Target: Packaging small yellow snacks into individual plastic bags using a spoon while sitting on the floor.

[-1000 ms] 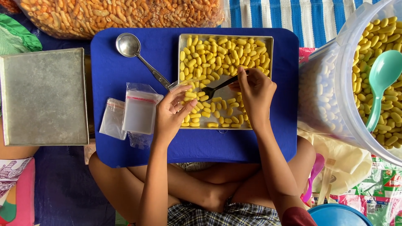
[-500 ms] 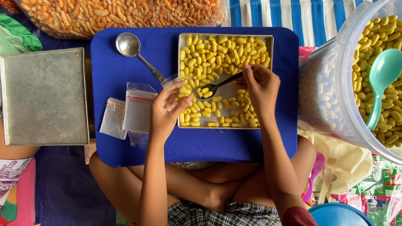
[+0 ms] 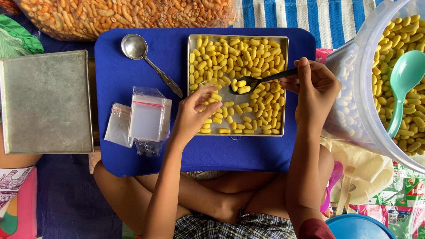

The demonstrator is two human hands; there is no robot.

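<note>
From the head camera, your right hand (image 3: 315,90) is closed around the handle of a dark spoon (image 3: 259,81), fingers curled over its end. The spoon lies nearly level above the metal tray (image 3: 193,84), its bowl pointing toward your left and carrying a few yellow snack pieces (image 3: 241,86). The tray sits on the blue lap board (image 3: 177,150) that serves as your counter, and it is filled with more of the same yellow pieces, thinner along its near edge.

Your left hand (image 3: 195,116) hovers over the tray's near left corner, fingers half curled and thumb raised just beneath the spoon's bowl; you cannot tell whether it pinches anything.

Left of that hand, a small stack of clear zip bags (image 3: 148,117) lies on the board, with one more bag (image 3: 118,125) beside it. A silver ladle (image 3: 148,59) rests diagonally at the board's far left. A flat metal lid (image 3: 44,102) lies off the board to the left. On the right stands a large clear tub (image 3: 354,115) of yellow pieces with a teal scoop (image 3: 405,86) inside.
</note>
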